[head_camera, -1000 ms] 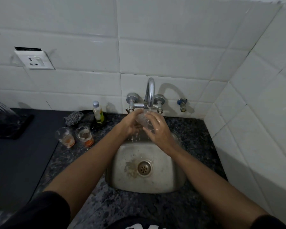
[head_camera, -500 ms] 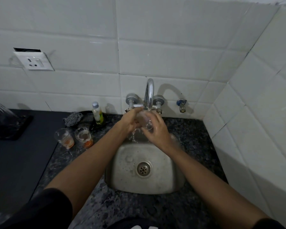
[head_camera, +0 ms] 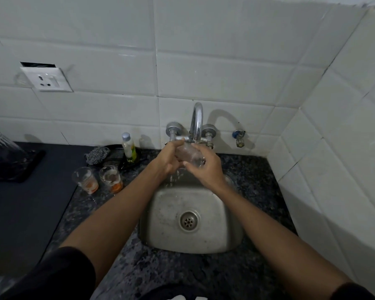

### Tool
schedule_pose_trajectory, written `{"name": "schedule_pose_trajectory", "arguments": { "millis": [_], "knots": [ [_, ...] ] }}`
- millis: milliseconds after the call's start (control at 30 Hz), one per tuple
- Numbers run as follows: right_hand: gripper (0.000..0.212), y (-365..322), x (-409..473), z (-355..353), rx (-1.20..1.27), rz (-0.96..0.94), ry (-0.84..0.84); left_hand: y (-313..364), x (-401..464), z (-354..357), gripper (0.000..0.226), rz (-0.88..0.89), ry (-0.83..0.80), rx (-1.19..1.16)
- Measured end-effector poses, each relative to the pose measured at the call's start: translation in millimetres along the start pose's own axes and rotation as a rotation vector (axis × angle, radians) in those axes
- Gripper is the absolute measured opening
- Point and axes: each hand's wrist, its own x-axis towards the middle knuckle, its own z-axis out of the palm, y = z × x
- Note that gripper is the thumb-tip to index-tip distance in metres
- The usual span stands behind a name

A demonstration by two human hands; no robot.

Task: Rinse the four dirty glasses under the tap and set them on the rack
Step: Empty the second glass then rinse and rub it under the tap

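A clear glass (head_camera: 189, 155) lies tilted on its side under the chrome tap (head_camera: 197, 121), above the steel sink (head_camera: 160, 215). My left hand (head_camera: 168, 158) grips its left end and my right hand (head_camera: 206, 167) wraps around its right end. Water drips below the glass into the sink. Two dirty glasses with orange residue (head_camera: 86, 179) (head_camera: 112, 178) stand upright on the speckled counter left of the sink. One clear glass (head_camera: 0, 145) stands upside down on the black rack (head_camera: 30, 163) at the far left.
A small bottle (head_camera: 128, 147) and a steel scrubber (head_camera: 96, 155) sit behind the dirty glasses near the wall. A dark mat (head_camera: 26, 211) covers the counter at left. A tiled wall closes in on the right. A wall socket (head_camera: 46, 80) is at upper left.
Both hands have shifted slightly around the glass under the tap, turning it. The two dirty glasses and the glass on the rack have not moved.
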Motion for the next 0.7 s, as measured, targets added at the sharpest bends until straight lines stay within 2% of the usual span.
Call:
{"name": "schedule_pose_trajectory", "arguments": {
  "millis": [67, 133, 267, 333, 433, 467, 600, 700],
  "knots": [
    [0.060, 4, -2, -3, -0.136, -0.188, -0.061, 2, 1, 0, 0.043, -0.030, -0.007, 0.066],
    [0.061, 7, -4, -3, -0.157, -0.243, -0.081, 0, 4, -1, 0.039, -0.020, -0.001, 0.061],
    [0.063, -4, -2, 2, 0.026, 0.072, 0.034, -4, 4, 3, 0.041, 0.034, -0.035, -0.061],
    [0.060, -2, 0, -1, -0.003, 0.024, 0.056, -2, 2, 5, 0.044, 0.015, -0.038, -0.061],
    [0.060, -1, -1, -5, -0.080, -0.102, -0.010, 3, 0, 9, 0.044, -0.032, 0.008, 0.047],
    [0.061, -1, -1, -6, -0.056, -0.077, -0.017, 3, 1, 9, 0.043, -0.026, 0.025, 0.058],
    [0.066, -5, 2, -2, 0.114, 0.258, 0.012, 0, 5, 6, 0.050, 0.032, 0.008, -0.029],
    [0.061, -4, 2, -5, 0.002, 0.089, 0.028, 1, 3, 9, 0.044, -0.008, 0.017, 0.015]
  ]
}}
